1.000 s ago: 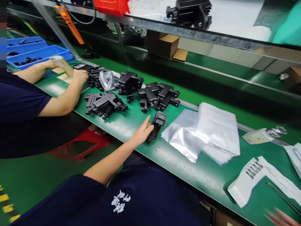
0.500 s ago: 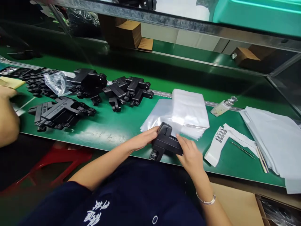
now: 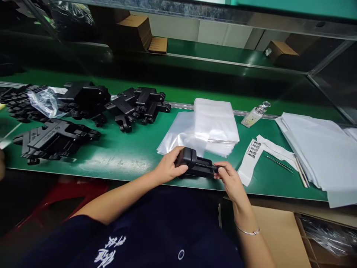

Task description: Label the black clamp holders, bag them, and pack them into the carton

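I hold a black plastic part (image 3: 196, 165) with both hands just above the near edge of the green table (image 3: 131, 156). My left hand (image 3: 169, 168) is wrapped round its left, rounded end. My right hand (image 3: 230, 179) pinches its right end with the fingers closed. A stack of clear plastic bags (image 3: 206, 124) lies right behind the part. More black plastic parts sit in piles to the left: one group (image 3: 138, 104) at the middle and another (image 3: 52, 137) nearer the front.
A small bottle (image 3: 255, 115) stands behind a strip of labels (image 3: 253, 156). Thin tweezers (image 3: 279, 162) and a stack of white sheets (image 3: 315, 149) lie at the right. A crumpled clear bag (image 3: 46, 102) rests on parts at far left. Cardboard boxes (image 3: 139, 31) sit behind.
My left hand brought the black part from the table's left side to in front of me. My right hand came in and took its other end. The view swung right.
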A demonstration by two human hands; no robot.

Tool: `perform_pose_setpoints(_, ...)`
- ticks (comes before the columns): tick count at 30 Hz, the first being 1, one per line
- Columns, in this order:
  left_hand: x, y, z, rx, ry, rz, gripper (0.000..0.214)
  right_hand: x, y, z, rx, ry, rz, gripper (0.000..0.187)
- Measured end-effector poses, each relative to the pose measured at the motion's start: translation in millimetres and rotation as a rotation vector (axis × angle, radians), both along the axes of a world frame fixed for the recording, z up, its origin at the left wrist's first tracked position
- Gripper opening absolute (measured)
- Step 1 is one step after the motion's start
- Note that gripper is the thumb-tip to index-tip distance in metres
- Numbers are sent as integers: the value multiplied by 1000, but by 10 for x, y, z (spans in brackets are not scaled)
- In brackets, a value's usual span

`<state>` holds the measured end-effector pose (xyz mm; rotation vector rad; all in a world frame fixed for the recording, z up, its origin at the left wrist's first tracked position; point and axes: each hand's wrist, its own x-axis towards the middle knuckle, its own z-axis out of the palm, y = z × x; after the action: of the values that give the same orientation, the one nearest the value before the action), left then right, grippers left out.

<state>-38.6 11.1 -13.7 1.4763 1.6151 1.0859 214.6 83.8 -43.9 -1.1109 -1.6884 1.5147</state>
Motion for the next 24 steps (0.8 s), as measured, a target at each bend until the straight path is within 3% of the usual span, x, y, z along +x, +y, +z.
perform_pose_setpoints(3,21,54,-42,-36,-190,51,75,41,-23,32,431,-110,-22,22)
perform_pose_setpoints(5,5,61,-59,-56,-292,21,76,79,-19,30,611,-138,-25,23)
perform_pose_setpoints(9,-84,-32,-49,-1,-154,-142,80,136,34,-76,697,-95,-35,31)
perform_pose_setpoints(13,-193,-135,-69,333,165,-374,61,138,71,-229,756,-33,-5,38)
perform_pose_setpoints(16,-257,-184,-99,490,302,-449,46,88,69,-267,805,-25,14,43)
perform_pose_setpoints(19,-294,-228,-95,443,246,-412,48,3,60,-158,911,-58,32,49)
perform_pose_setpoints(22,-320,-253,-81,193,2,-206,67,-88,27,50,1134,-154,108,49)
perform_pose_setpoints(24,-340,-260,-90,37,-208,-57,78,-151,-19,169,1285,-225,197,38)
